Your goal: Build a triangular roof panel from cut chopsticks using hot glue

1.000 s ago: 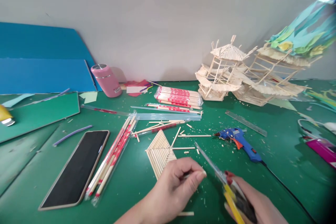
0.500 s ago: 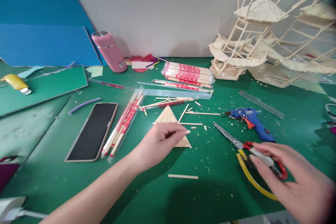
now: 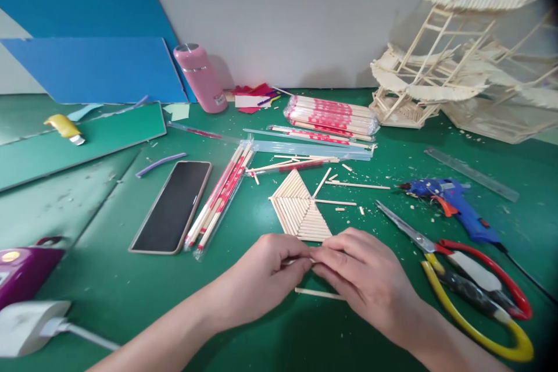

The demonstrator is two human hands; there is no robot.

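The left hand (image 3: 272, 276) is pinching a short stick (image 3: 289, 262) between thumb and fingers, most of it being hidden by the grip. The right hand (image 3: 366, 273) is meeting it from the right, its fingers bending together and its tips touching the left hand's; whether they are gripping the stick too, I cannot tell. Both hands are working just on the near side of a flat stick panel (image 3: 299, 209), which is lying on the green table (image 3: 244, 331) with two loose sticks reaching out from its right corner. Another cut stick (image 3: 318, 293) is lying on the near side of the hands, the right hand covering its right end.

To the right, scissors (image 3: 425, 242) are resting with their blades parted, pointing far and left. Beyond them, a blue glue gun (image 3: 466, 212) is lying on its side, with a clear ruler (image 3: 471, 174) on its far side. To the left, wrapped chopsticks (image 3: 224, 197) are lying beside a dark phone (image 3: 172, 207). A stick tower (image 3: 444, 90) is standing far right.
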